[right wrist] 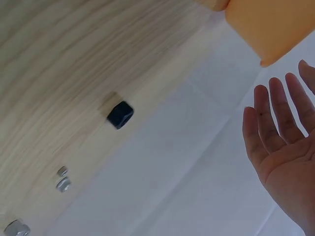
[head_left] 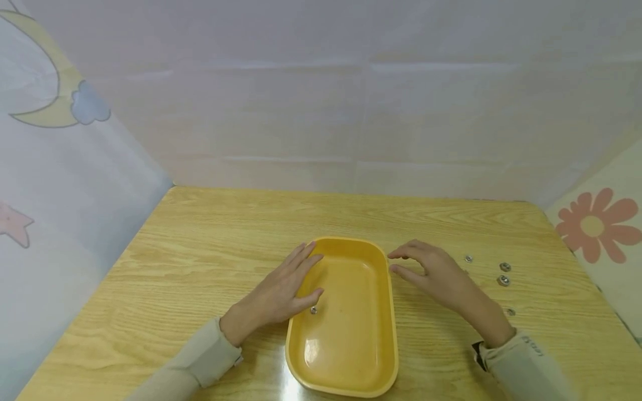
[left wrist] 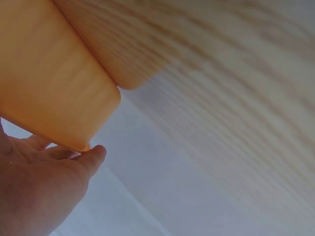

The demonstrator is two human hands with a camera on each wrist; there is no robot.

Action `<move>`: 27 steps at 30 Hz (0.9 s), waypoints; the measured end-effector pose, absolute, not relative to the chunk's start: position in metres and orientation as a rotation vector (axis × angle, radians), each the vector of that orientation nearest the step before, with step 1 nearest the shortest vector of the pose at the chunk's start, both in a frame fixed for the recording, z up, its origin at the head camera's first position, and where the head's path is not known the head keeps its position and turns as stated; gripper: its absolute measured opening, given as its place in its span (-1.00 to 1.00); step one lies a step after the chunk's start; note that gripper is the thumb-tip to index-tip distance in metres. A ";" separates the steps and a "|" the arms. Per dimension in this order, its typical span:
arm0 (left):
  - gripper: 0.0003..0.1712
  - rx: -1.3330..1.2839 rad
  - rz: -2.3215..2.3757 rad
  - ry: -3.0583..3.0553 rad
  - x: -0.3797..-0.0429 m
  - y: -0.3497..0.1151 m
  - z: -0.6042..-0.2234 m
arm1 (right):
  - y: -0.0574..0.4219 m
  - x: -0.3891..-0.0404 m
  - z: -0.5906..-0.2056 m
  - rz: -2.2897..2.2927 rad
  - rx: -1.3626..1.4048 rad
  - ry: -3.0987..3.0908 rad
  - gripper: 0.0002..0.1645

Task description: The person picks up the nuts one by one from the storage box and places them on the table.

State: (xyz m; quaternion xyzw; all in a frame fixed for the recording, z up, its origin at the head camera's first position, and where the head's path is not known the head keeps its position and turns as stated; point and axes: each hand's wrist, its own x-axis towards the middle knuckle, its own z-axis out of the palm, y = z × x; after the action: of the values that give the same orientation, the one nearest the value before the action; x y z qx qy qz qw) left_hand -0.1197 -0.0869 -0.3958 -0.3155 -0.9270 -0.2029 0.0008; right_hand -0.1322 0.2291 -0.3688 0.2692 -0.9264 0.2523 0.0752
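Observation:
A yellow plastic tray (head_left: 351,323) sits on the table with one small metal nut (head_left: 313,309) inside it by the left wall. My left hand (head_left: 281,292) lies over the tray's left rim, fingers extended and thumb reaching over the inside. The left wrist view has these fingers (left wrist: 93,157) right at the rim of the tray (left wrist: 64,73). Beside the far right rim is my right hand (head_left: 433,273), fingers loosely bent and holding nothing. In the right wrist view its palm (right wrist: 290,162) faces the camera, just off the tray's corner (right wrist: 270,34).
Several metal nuts lie on the wooden table (head_left: 200,239) right of the tray, among them a larger nut (head_left: 504,280) and a small nut (head_left: 468,258). A dark nut (right wrist: 120,114) shows in the right wrist view. Pale printed sheets (head_left: 301,111) stand behind and beside the table.

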 end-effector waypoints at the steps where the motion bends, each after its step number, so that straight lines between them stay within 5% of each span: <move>1: -0.26 -0.991 -0.637 -2.909 -0.120 -0.087 -0.396 | 0.226 -0.132 -0.368 0.768 0.822 -2.770 -0.70; 27: -0.34 -1.006 -0.612 -2.879 -0.119 -0.090 -0.398 | 0.172 -0.114 -0.362 0.741 1.036 -2.709 -0.73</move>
State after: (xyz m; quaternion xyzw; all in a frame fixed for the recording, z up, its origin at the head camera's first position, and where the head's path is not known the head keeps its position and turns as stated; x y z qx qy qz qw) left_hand -0.1193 -0.0895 -0.3979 -0.3235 -0.9254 -0.1967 0.0157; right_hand -0.1140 0.1716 -0.3623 0.3452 -0.9025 0.2468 0.0739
